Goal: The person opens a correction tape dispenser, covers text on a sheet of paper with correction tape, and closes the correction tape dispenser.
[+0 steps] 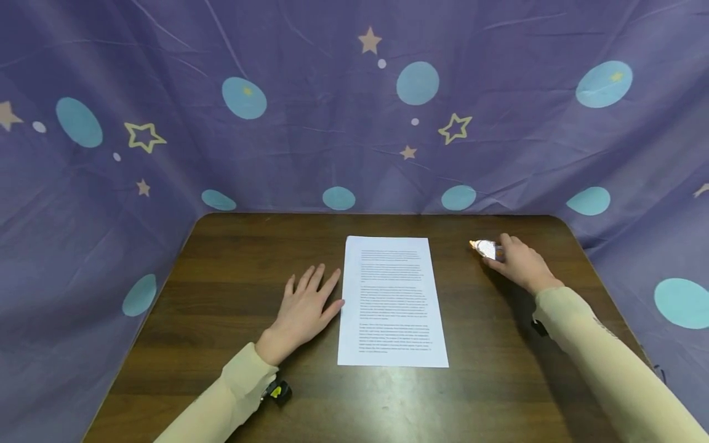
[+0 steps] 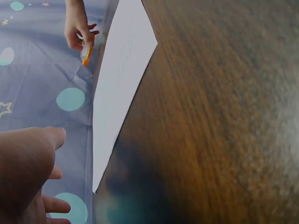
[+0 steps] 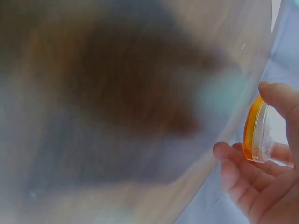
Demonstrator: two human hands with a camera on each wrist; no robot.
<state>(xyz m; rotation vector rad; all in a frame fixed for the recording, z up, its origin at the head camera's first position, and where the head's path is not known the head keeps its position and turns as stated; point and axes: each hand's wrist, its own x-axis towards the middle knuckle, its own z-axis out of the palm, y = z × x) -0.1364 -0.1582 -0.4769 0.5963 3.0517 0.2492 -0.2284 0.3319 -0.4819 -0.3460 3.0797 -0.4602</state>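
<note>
My right hand (image 1: 523,264) pinches a correction tape dispenser (image 1: 487,249) between thumb and fingers, over the right side of the table. The right wrist view shows the dispenser's orange edge and clear casing (image 3: 254,133) in the grip. A white sheet of printed paper (image 1: 393,301) lies on the table between the two hands. Beside its left edge, my left hand (image 1: 301,311) has its fingers spread and straight, thumb tip right at the paper's edge. That hand holds nothing.
The brown wooden table (image 1: 238,295) has rounded far corners. A purple curtain (image 1: 332,141) with stars and blue ovals hangs behind it and on both sides. A dark wrist device (image 1: 279,391) sits at the left cuff.
</note>
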